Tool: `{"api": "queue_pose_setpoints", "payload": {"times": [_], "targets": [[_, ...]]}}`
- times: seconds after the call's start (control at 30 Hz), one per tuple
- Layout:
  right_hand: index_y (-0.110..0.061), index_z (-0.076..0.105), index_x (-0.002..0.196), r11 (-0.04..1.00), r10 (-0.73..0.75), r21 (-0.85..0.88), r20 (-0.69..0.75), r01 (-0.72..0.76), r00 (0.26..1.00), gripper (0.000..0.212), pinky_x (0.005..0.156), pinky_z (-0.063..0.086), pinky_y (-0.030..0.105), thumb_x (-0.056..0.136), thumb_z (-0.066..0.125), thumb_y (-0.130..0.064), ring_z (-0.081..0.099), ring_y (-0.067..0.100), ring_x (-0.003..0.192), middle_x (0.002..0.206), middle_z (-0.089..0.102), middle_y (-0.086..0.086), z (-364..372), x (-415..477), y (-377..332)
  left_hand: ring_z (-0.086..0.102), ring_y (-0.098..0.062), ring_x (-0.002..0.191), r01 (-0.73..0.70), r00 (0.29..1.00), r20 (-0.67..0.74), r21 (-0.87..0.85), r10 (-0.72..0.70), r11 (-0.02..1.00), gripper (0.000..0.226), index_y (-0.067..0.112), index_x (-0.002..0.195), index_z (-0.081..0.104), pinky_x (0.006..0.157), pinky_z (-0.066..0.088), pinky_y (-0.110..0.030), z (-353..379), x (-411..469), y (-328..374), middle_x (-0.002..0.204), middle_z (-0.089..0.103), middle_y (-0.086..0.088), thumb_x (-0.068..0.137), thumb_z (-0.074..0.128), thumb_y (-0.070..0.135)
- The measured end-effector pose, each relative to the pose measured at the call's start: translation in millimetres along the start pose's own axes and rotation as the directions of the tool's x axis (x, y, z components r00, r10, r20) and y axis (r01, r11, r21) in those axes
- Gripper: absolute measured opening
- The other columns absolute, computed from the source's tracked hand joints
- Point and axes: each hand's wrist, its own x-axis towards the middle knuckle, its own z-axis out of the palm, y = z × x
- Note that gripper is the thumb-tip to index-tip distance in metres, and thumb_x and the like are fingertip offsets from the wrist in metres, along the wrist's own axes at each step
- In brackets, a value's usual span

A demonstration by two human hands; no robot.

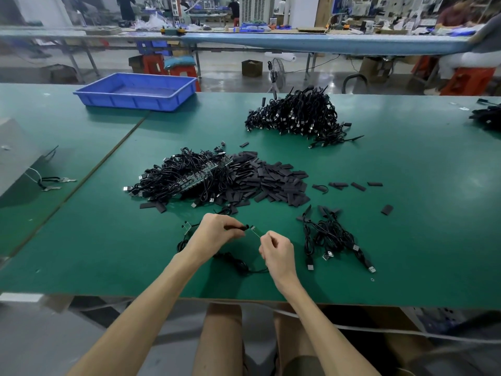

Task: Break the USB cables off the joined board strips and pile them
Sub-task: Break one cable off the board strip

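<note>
My left hand [217, 234] grips a black cable end [237, 227] just above the green table [108, 240]. A small green board piece [255, 231] juts from that end, and my right hand [278, 252] pinches its other edge. The cable's black cord loops on the table under both hands [241, 265]. A short board strip end [187, 228] shows left of my left hand. A heap of joined board strips with cables [187, 176] lies ahead. A small pile of separated USB cables [330, 237] sits to my right.
A spread of flat black sleeves [273, 180] lies beside the strip heap. A large pile of black cables [298, 115] sits further back, and a blue tray [135, 90] at the far left. Keys [54, 183] lie near the left edge.
</note>
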Motion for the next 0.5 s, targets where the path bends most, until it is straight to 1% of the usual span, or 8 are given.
{"api": "queue_pose_setpoints", "payload": {"times": [0.07,0.13,0.27,0.33,0.43,0.5], "targets": [[-0.016,0.038,0.06,1.0,-0.005,-0.009,0.003,0.005,1.0,0.035,0.047,0.023,0.025,0.091,0.054,-0.019,0.027,0.009,0.05,0.054,0.039,-0.003,0.0,-0.2,-0.1,0.065,0.007,0.08,-0.058,0.998,0.005,0.081,0.058,0.995,0.015,0.02,0.098,0.082,0.076,0.045,-0.004,0.7,0.0,0.8,0.086,0.074,0.017,0.083,0.082,0.018],[-0.017,0.037,0.06,1.0,-0.008,-0.016,0.007,0.008,1.0,0.036,0.047,0.022,0.026,0.091,0.055,-0.018,0.027,0.01,0.051,0.055,0.039,-0.002,0.1,0.0,-0.1,0.065,0.004,0.083,-0.108,0.994,0.01,0.129,0.107,0.986,0.016,0.019,0.099,0.082,0.079,0.045,-0.006,1.0,0.7,1.5,0.092,0.076,0.011,0.084,0.082,0.019],[-0.015,0.036,0.061,0.999,-0.02,-0.047,0.021,0.021,1.0,0.038,0.051,0.022,0.032,0.093,0.057,-0.018,0.027,0.015,0.056,0.059,0.035,0.005,0.2,0.0,-0.4,0.066,0.0,0.085,-0.138,0.99,0.007,0.129,0.139,0.982,0.016,0.018,0.099,0.082,0.084,0.051,-0.018,-0.8,0.1,2.6,0.093,0.076,0.009,0.084,0.081,0.018],[-0.016,0.035,0.061,0.997,-0.033,-0.071,0.041,0.036,0.999,0.04,0.052,0.023,0.032,0.094,0.057,-0.018,0.027,0.015,0.056,0.058,0.034,0.004,0.3,-0.6,-0.3,0.066,-0.002,0.086,-0.155,0.988,0.022,0.14,0.153,0.978,0.016,0.018,0.1,0.082,0.088,0.052,-0.022,-2.4,0.2,3.4,0.095,0.076,0.008,0.084,0.08,0.017],[-0.016,0.035,0.062,0.993,-0.043,-0.102,0.072,0.05,0.996,0.039,0.051,0.023,0.031,0.094,0.057,-0.018,0.027,0.014,0.055,0.059,0.035,0.005,0.9,-1.3,-0.8,0.067,-0.008,0.089,-0.191,0.981,0.069,0.173,0.181,0.966,0.016,0.015,0.103,0.081,0.091,0.052,-0.028,-7.2,2.1,5.6,0.098,0.075,0.005,0.087,0.078,0.016],[-0.016,0.036,0.062,0.99,-0.044,-0.129,0.094,0.056,0.995,0.038,0.051,0.023,0.032,0.094,0.057,-0.018,0.027,0.014,0.055,0.058,0.035,0.004,1.7,-1.3,-1.9,0.067,-0.013,0.09,-0.242,0.968,0.122,0.2,0.221,0.949,0.018,0.013,0.107,0.079,0.091,0.052,-0.033,-11.1,3.6,7.4,0.102,0.073,0.001,0.089,0.075,0.013]]}}
